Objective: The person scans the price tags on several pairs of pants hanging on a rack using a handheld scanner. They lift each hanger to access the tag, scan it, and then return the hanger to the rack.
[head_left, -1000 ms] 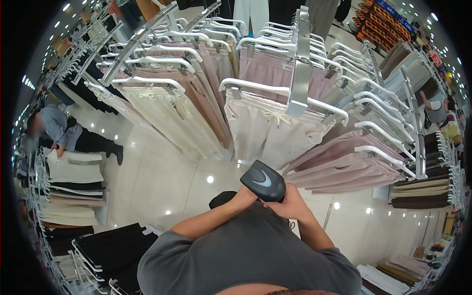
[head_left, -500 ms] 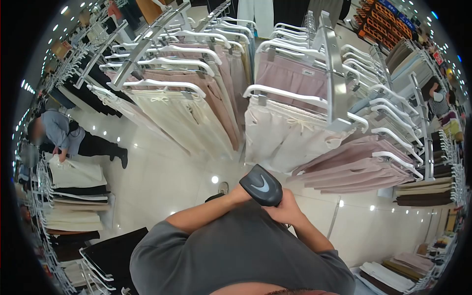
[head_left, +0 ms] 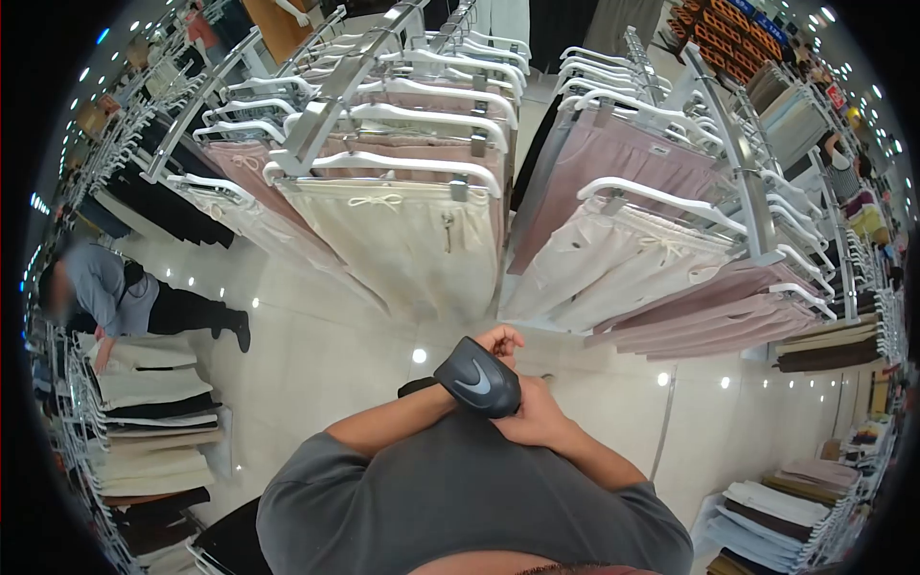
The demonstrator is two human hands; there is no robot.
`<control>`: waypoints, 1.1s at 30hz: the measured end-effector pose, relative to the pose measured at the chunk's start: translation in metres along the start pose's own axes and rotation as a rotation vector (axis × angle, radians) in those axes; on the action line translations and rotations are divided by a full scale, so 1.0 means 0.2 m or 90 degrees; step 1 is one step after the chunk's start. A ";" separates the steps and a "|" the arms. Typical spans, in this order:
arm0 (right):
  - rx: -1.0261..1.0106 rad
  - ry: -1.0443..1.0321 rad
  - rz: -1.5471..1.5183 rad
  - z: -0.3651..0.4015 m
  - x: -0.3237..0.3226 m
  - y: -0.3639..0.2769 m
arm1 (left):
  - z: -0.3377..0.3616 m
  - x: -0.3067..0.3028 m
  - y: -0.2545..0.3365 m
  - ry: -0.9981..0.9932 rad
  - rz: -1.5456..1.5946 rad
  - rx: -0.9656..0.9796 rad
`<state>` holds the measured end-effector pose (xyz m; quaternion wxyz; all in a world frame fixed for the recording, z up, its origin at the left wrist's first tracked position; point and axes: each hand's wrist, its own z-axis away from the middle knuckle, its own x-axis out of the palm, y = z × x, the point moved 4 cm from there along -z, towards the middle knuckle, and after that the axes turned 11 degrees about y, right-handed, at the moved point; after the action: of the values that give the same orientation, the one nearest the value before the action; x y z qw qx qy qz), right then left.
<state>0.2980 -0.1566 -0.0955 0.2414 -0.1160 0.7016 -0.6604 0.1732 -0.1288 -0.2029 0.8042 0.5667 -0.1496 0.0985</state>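
A dark handheld barcode scanner [head_left: 477, 376] with a grey curved mark is in front of my chest. My right hand [head_left: 537, 414] is closed around its handle, which is mostly hidden under the head. Just beyond the scanner, my left hand [head_left: 500, 343] shows past it with loosely bent fingers a little apart and nothing visible in them. The scanner head covers part of the left wrist. Ahead of both hands, cream drawstring pants [head_left: 398, 235] hang on a white hanger, and white drawstring pants [head_left: 623, 259] hang to their right.
Metal racks [head_left: 738, 153] carry several pink and pale pants on white hangers. A person [head_left: 115, 292] at the left bends over a stack of folded clothes [head_left: 153, 422]. More folded garments [head_left: 776, 513] lie at the lower right. The shiny tiled floor [head_left: 316, 355] runs between the displays.
The scanner has shifted left and slightly down with my right hand. My left hand's fingers now show beyond it. The view has turned, so the racks appear further right.
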 end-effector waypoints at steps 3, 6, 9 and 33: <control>0.019 0.078 -0.004 -0.02 0.11 0.03 | 0.10 -0.09 0.01 0.074 0.121 -0.057; 0.002 0.368 -0.058 -0.03 0.13 0.06 | 0.09 -0.20 -0.01 0.120 0.019 -0.031; 0.104 0.435 -0.176 -0.07 0.08 0.10 | 0.07 -0.37 0.13 0.112 -0.004 0.017; 0.113 0.277 -0.100 -0.04 -0.01 0.00 | -0.17 -0.61 1.38 0.146 0.104 0.298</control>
<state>0.2967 -0.1488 -0.0953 0.0420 -0.0036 0.6648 -0.7458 -0.0279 -0.0013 -0.0128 0.6526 0.7083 -0.0756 0.2583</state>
